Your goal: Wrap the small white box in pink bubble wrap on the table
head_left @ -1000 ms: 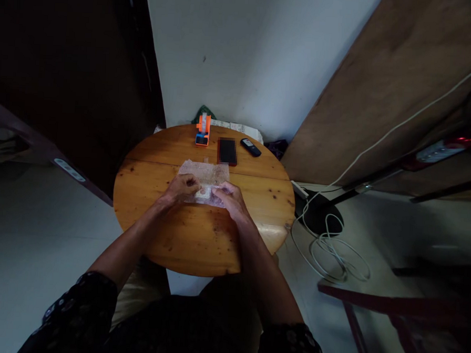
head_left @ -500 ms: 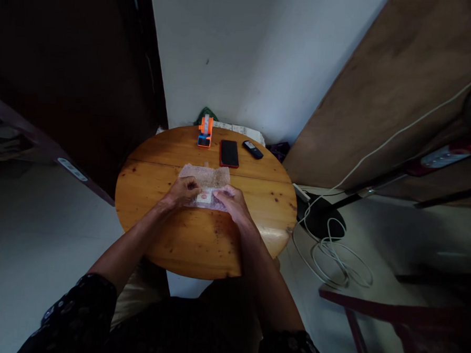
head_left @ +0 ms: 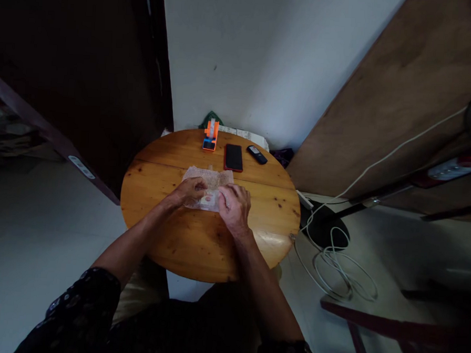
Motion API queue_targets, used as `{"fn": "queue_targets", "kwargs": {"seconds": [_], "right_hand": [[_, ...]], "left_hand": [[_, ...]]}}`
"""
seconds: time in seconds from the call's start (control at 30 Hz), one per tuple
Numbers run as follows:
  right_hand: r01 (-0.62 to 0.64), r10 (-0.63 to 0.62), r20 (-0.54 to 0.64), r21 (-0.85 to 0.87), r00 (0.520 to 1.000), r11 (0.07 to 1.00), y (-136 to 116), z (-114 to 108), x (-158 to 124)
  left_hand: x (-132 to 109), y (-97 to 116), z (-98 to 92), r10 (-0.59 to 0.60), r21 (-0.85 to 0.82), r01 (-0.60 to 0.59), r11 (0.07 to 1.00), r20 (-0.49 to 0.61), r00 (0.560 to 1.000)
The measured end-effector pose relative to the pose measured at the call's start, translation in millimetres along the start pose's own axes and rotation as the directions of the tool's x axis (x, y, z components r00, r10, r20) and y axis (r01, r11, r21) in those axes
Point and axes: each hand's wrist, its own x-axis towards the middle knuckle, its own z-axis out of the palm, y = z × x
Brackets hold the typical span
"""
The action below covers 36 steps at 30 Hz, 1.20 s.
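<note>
A sheet of clear bubble wrap (head_left: 196, 173) lies spread on the round wooden table (head_left: 184, 242) in front of me. On its near part rests a small flat white item (head_left: 208, 199) with a reddish mark; its kind is too small to tell. My left hand (head_left: 190, 190) is closed in a pinch at the left of the white item, its fingers on the bubble wrap. From the right, my right hand (head_left: 236, 205) curls its fingers with thumb and forefinger pinched at the wrap's right side. It hides that edge of the wrap.
Beyond the wrap stand an orange and blue tape dispenser (head_left: 211, 135), a dark phone with a red edge (head_left: 234, 157) and a small keypad phone (head_left: 256, 154). The wall (head_left: 245, 66) rises behind. A coiled white cable (head_left: 336, 261) and black stand base (head_left: 327, 229) are on the floor at right.
My right hand has turned and lifted, its fingers now more curled beside the white item. My left hand remains pinched at the wrap. The whole view has shifted slightly.
</note>
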Motion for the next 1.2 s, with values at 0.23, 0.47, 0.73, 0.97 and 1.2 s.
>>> {"fn": "queue_targets", "kwargs": {"seconds": [0.23,0.47,0.73,0.97,1.2], "right_hand": [[0.210,-0.188,0.245,-0.066,0.951,0.975,-17,2,-2],[0.201,-0.163,0.341,-0.080,0.926,0.976,-16,-1,0],[0.238,-0.146,0.439,-0.163,0.887,0.958,-23,-6,2],[0.281,-0.157,0.476,-0.201,0.865,0.939,-29,-9,6],[0.328,-0.164,0.525,-0.235,0.835,0.915,-34,-10,15]], "left_hand": [[3,4,-4.0,0.000,0.056,0.000,0.998,0.012,1.000],[-29,-5,-34.8,-0.121,0.102,0.133,0.986,-0.117,0.986],[-44,-3,-23.0,-0.261,0.388,0.354,0.851,-0.274,0.926],[-55,1,-33.6,-0.413,0.367,0.495,0.787,-0.282,0.866],[-54,-1,-19.0,-0.507,-0.227,0.469,0.853,-0.149,0.849]]}}
